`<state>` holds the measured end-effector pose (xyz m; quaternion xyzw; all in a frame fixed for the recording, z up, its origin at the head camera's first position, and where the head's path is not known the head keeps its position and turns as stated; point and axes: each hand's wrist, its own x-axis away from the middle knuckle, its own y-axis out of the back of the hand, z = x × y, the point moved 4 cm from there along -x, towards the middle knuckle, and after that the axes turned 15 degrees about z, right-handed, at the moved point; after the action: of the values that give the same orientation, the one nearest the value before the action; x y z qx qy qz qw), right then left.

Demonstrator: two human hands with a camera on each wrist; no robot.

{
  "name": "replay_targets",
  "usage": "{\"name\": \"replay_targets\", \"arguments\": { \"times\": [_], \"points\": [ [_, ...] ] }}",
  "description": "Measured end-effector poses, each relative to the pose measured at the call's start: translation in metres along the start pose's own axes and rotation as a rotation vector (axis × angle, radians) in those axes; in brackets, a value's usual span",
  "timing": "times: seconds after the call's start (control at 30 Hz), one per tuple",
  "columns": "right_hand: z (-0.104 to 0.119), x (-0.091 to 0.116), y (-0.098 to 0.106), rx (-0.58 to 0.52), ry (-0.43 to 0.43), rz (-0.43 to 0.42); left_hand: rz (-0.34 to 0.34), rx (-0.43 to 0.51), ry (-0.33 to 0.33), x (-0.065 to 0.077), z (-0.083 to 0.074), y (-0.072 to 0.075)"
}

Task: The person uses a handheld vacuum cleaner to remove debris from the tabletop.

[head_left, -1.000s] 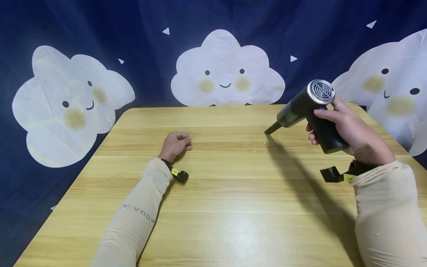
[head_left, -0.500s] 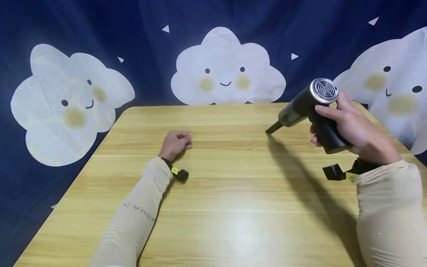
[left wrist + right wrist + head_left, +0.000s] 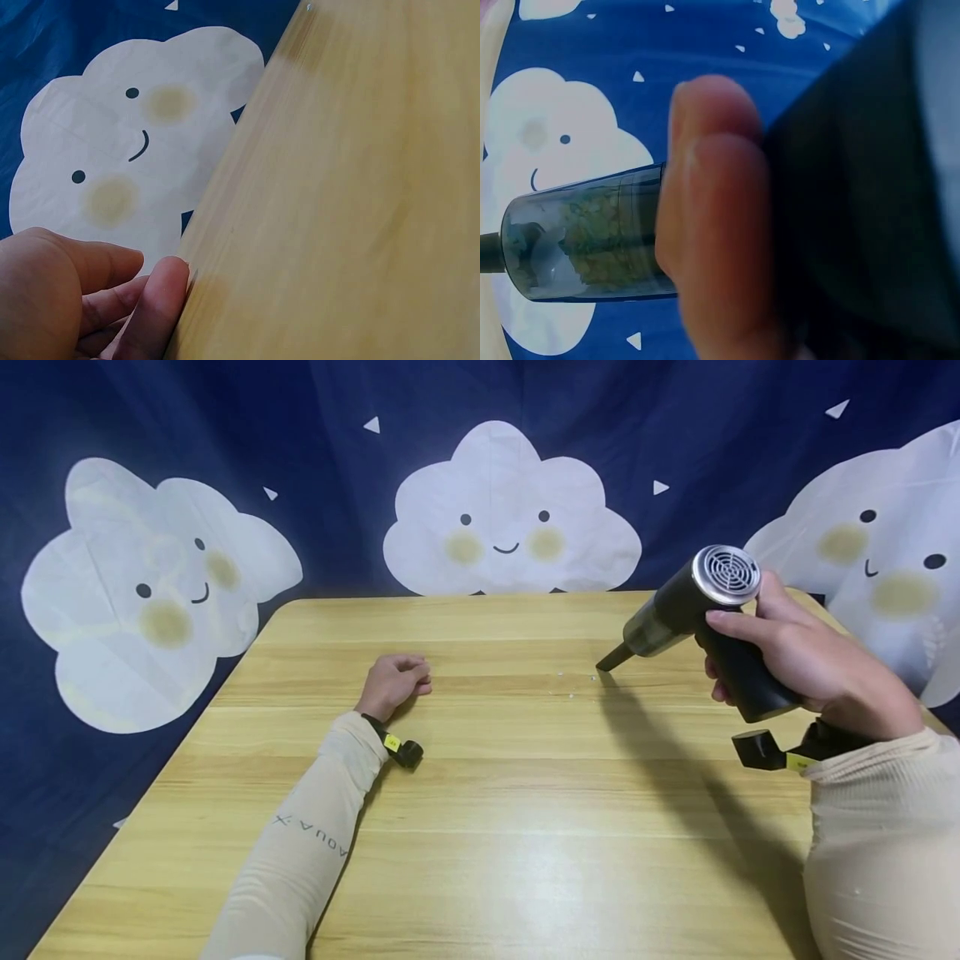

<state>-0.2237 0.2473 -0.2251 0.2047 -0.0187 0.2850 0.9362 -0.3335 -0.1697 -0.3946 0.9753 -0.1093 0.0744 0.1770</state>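
Note:
My right hand (image 3: 810,652) grips the handle of a black handheld vacuum cleaner (image 3: 738,660) with a silver vented end. Its narrow nozzle (image 3: 615,657) slants down to the left, with the tip low at the tabletop beside several tiny white bits (image 3: 572,696). In the right wrist view, curled fingers (image 3: 724,225) wrap the handle, and the see-through dust cup (image 3: 585,240) contains pale yellowish-green matter. Holding nothing, my left hand (image 3: 393,685) rests on the wooden table to the left, fingers loosely curled; the left wrist view shows its thumb and fingertips close together.
The light wood table (image 3: 480,793) has rounded far corners. Behind it hangs a dark blue curtain (image 3: 337,527) printed with smiling white clouds. A long shadow of the vacuum and right arm falls across the table's right side.
Over the last half second the vacuum's nozzle tip has come slightly nearer me, close to the white bits, and its body has dropped a little. The left hand stays still.

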Motion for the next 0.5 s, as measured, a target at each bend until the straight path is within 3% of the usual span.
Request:
{"name": "replay_targets", "arguments": {
  "times": [0.5],
  "points": [
    [0.0053, 0.0021, -0.0094, 0.040, 0.014, 0.026, 0.003, -0.022, 0.002, 0.0013, -0.0011, -0.0005]
  ]
}}
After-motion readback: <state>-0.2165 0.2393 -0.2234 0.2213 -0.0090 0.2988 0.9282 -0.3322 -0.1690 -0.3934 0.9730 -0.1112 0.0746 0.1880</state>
